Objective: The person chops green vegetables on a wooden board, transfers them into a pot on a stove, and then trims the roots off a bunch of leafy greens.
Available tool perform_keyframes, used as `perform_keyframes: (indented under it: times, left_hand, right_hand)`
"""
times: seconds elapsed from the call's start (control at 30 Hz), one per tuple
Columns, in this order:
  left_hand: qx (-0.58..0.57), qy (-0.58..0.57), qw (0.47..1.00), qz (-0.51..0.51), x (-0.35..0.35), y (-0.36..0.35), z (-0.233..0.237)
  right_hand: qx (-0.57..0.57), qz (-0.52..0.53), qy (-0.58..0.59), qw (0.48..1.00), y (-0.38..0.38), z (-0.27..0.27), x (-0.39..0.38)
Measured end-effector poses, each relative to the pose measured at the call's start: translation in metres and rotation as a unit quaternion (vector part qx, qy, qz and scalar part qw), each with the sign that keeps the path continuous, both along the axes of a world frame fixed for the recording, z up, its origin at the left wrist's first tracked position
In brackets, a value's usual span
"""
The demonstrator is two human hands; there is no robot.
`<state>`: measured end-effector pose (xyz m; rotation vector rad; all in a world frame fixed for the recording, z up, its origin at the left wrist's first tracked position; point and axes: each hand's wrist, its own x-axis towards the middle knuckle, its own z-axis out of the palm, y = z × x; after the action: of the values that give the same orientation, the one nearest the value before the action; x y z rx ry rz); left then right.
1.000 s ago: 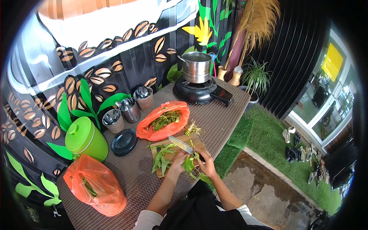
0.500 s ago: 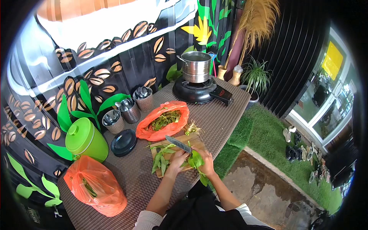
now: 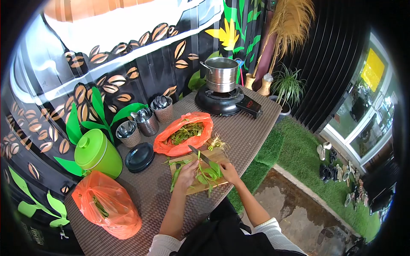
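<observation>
My left hand is closed around a leafy green stem whose cut end pokes up above the fingers. In my right hand is a dark-bladed knife, its blade pointing away to the upper left, close beside the stem. Broad green leaves hang between both hands over a wooden cutting board. More leaves lie on the board's left side, partly behind my left hand. Pale root ends are heaped at the board's far edge.
An open orange bag of greens stands behind the board, with a tied orange bag at the left. Also on the table are a green lidded bucket, dark plates, several cutlery cups and a pot on a burner.
My hands have moved apart, the right one shifting right with the knife. The leaves that were by my right hand now hang from the left hand's side, with the stem upright.
</observation>
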<state>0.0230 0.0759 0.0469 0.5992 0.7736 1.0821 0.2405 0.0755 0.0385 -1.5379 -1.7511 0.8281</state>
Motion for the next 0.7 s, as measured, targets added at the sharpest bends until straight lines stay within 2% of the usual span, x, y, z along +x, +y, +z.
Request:
perform_keyframes:
  times: [0.03, 0.13, 0.2, 0.23, 0.3, 0.33, 0.4, 0.43, 0.47, 0.53, 0.6, 0.7]
  left_hand:
    - [-0.019, -0.030, 0.999, -0.003, -0.001, -0.002, 0.006]
    - [-0.051, -0.001, 0.999, 0.013, 0.002, -0.007, 0.020]
    - [-0.054, -0.010, 0.998, 0.016, 0.007, -0.006, 0.017]
    - [-0.058, -0.019, 0.998, 0.020, 0.008, -0.005, 0.015]
    - [-0.060, -0.022, 0.998, 0.017, 0.010, -0.002, 0.009]
    - [-0.063, -0.024, 0.998, 0.012, 0.010, 0.001, 0.005]
    - [-0.061, -0.034, 0.998, 0.006, 0.010, 0.009, -0.016]
    - [-0.058, -0.042, 0.997, 0.000, 0.009, 0.012, -0.022]
    - [-0.057, -0.043, 0.997, 0.001, 0.010, 0.011, -0.018]
    - [-0.053, -0.090, 0.994, 0.025, 0.014, 0.007, -0.010]
    - [-0.057, -0.099, 0.993, 0.021, 0.018, 0.004, 0.001]
    - [-0.057, -0.085, 0.995, 0.018, 0.025, 0.005, -0.003]
  right_hand:
    - [0.000, 0.001, 0.000, 1.000, 0.001, 0.003, -0.002]
    - [-0.028, -0.040, 0.033, 0.998, -0.005, 0.034, -0.003]
    - [0.042, -0.088, 0.079, 0.992, -0.013, 0.059, -0.002]
    - [0.042, -0.087, 0.078, 0.992, -0.016, 0.067, 0.000]
    - [0.153, -0.087, 0.141, 0.974, -0.022, 0.079, 0.008]
    - [0.152, -0.086, 0.140, 0.975, -0.028, 0.086, 0.015]
    - [0.125, 0.081, 0.091, 0.985, -0.041, 0.100, 0.033]
    - [0.159, 0.132, 0.044, 0.977, -0.046, 0.103, 0.038]
    - [0.159, 0.132, 0.043, 0.977, -0.053, 0.109, 0.037]
    - [0.127, 0.225, -0.024, 0.966, -0.067, 0.120, 0.036]
    - [0.138, 0.227, -0.020, 0.964, -0.071, 0.105, 0.031]
    - [0.112, 0.146, -0.052, 0.981, -0.071, 0.089, 0.022]
